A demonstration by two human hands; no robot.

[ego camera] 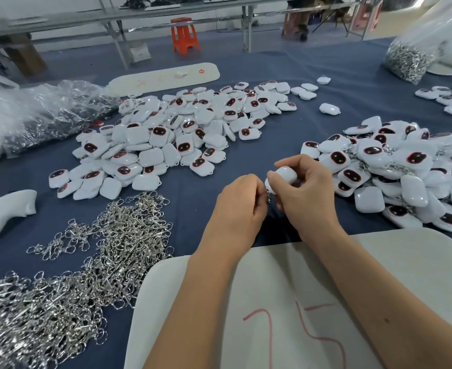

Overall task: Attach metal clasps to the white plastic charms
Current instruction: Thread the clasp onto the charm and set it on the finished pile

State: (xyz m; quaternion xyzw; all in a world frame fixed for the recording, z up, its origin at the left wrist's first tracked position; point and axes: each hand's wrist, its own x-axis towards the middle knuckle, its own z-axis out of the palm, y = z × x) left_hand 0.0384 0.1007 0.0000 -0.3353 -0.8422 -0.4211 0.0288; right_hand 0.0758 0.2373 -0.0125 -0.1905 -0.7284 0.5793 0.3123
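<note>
My right hand (306, 190) grips a white plastic charm (284, 174) just above the blue table cloth. My left hand (242, 201) pinches a small metal clasp (269, 197) against the charm's lower edge; most of the clasp is hidden by my fingers. A big pile of loose white charms (171, 137) with dark red-rimmed faces lies at the centre left. A second pile of charms (400, 169) with clasps showing among them lies to the right. A heap of silver clasps (67, 267) spreads over the near left.
A white foam board (286, 302) with red marks lies under my forearms. Clear plastic bags (33, 113) sit at far left, a bag of clasps (411, 59) at far right. A long white board (163, 77) lies behind the piles. An orange stool (184, 35) stands beyond the table.
</note>
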